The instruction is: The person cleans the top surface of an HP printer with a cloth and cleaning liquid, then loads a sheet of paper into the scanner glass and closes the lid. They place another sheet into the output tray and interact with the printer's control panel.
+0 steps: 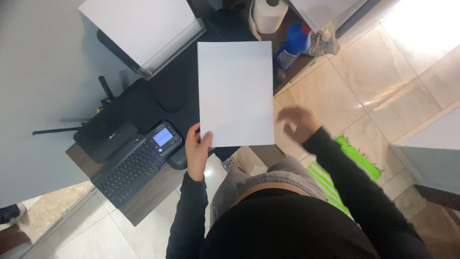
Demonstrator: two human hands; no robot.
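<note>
My left hand grips the lower left corner of a blank white sheet of paper, thumb on top, and holds it flat above a black device. My right hand hovers blurred just right of the sheet's lower right corner, fingers loosely curled, not touching the paper and holding nothing.
A black desk phone with a small lit screen and keypad lies on a low wooden shelf. A black printer has a white paper tray at the top left. A paper towel roll and a blue bottle stand behind. A green mat lies on the tiled floor.
</note>
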